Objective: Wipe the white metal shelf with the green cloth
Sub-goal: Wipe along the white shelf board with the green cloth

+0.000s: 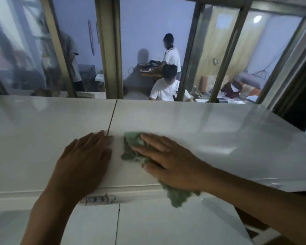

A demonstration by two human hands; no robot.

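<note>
Head view looks down on the green cloth (pixel 131 151), bunched in the lower middle of the frame on top of the white metal shelf (pixel 201 124), with one ragged end hanging over the shelf's front edge. The right hand (pixel 168 161) lies flat on the cloth, fingers (pixel 148 138) stretched out and slightly spread, pressing it down rather than pinching it. Just beside it, to the left, the left hand (pixel 85 156) rests palm-down on the bare shelf top, fingers close together, near a thin dark seam (pixel 112 115) in the surface. Behind the shelf, across the upper frame, a glazed partition (pixel 109 50) shows a seated person (pixel 168 89) and a standing person (pixel 171 52).
</note>
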